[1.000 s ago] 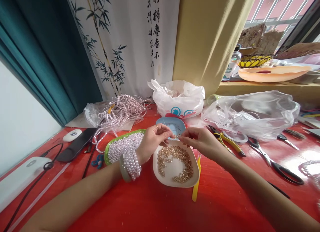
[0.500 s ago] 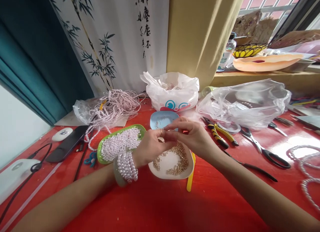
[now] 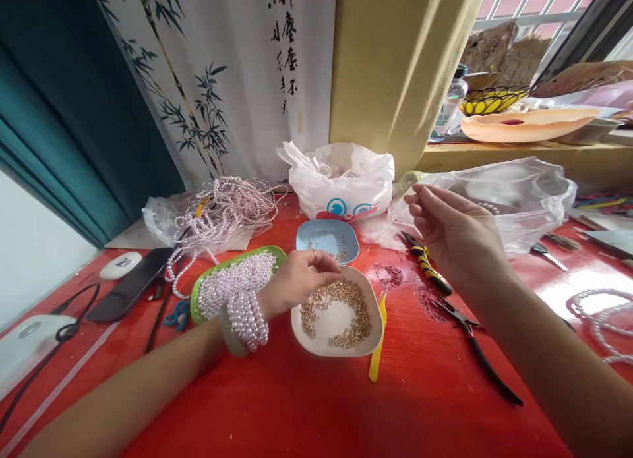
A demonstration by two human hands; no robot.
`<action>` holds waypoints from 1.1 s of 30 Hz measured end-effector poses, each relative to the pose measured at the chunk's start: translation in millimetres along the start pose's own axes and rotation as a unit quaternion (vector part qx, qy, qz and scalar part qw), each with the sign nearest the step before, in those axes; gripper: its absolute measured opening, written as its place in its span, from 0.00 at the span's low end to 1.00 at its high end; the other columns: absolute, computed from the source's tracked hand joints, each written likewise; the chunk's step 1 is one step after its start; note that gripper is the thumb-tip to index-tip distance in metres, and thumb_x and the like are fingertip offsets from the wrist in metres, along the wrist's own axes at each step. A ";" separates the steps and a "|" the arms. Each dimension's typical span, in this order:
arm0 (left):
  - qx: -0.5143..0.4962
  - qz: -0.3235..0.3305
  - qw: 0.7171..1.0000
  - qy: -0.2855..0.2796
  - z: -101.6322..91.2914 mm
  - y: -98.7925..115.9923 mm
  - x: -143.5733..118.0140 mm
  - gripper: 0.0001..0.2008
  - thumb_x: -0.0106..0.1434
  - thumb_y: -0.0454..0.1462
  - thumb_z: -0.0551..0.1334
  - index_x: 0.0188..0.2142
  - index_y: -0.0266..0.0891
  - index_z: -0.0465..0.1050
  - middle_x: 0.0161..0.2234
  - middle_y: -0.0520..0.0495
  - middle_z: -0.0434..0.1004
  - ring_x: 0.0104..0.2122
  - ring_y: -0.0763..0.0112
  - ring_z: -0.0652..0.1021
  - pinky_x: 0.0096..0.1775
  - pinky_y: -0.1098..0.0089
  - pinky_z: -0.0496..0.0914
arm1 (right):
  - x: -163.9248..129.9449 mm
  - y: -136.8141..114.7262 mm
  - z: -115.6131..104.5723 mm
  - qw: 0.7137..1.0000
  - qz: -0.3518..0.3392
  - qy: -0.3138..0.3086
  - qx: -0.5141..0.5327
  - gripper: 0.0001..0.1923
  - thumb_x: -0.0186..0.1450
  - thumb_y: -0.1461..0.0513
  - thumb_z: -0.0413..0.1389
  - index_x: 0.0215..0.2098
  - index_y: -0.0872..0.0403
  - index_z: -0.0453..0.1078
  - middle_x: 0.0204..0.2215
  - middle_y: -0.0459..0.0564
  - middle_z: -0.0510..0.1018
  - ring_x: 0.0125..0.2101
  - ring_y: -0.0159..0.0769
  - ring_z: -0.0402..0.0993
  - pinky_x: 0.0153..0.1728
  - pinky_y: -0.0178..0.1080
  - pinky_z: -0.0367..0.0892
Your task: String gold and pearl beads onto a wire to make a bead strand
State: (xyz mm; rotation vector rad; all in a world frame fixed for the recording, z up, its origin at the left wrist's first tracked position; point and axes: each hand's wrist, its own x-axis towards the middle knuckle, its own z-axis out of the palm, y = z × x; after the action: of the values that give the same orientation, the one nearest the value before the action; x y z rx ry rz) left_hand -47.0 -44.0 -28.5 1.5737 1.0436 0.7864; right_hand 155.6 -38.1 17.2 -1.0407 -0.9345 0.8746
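Note:
Over the upper left part of a cream dish [image 3: 324, 343] of gold beads [image 3: 359, 323], my left hand [image 3: 295, 278] has its thumb and fingers pinched together. What they hold is too small to make out. A bracelet of pearly pink beads [image 3: 248, 319] circles that wrist. My right hand [image 3: 455, 227] is raised to the right, in front of a clear plastic bag [image 3: 537, 201]. Its thumb and fingertips are pressed together, on something too fine to see. Beside my left hand lies a green tray [image 3: 198, 310] of loose pink pearl beads [image 3: 232, 280].
Behind the dish stand a blue dish [image 3: 327, 230] and a white bag [image 3: 341, 181]. Pink bead strands [image 3: 222, 214] lie heaped at left. Yellow tweezers [image 3: 376, 352], yellow-black pliers [image 3: 430, 268] and black-handled pliers [image 3: 487, 366] lie at right.
My hands were together above the dishes. My right hand has moved away, up and to the right. My left hand stays over the cream dish, whose beads now show more.

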 end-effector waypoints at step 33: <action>0.339 0.096 0.936 -0.027 -14.5 -11.7 6.5 0.05 0.48 0.38 0.62 0.24 0.42 0.76 0.26 0.49 0.75 0.29 0.69 0.72 0.33 0.71 0.63 | -10.0 -11.9 2.7 0.997 -0.028 -0.017 0.069 0.03 0.55 0.65 0.57 0.26 0.54 0.73 0.21 0.42 0.72 0.20 0.20 0.65 0.21 0.23 0.63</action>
State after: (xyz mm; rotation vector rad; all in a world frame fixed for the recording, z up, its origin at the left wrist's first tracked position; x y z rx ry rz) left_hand -59.9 -31.4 -36.5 2.2965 1.2052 0.5228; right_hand 151.2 -49.6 27.0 -0.8804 -0.9146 0.8988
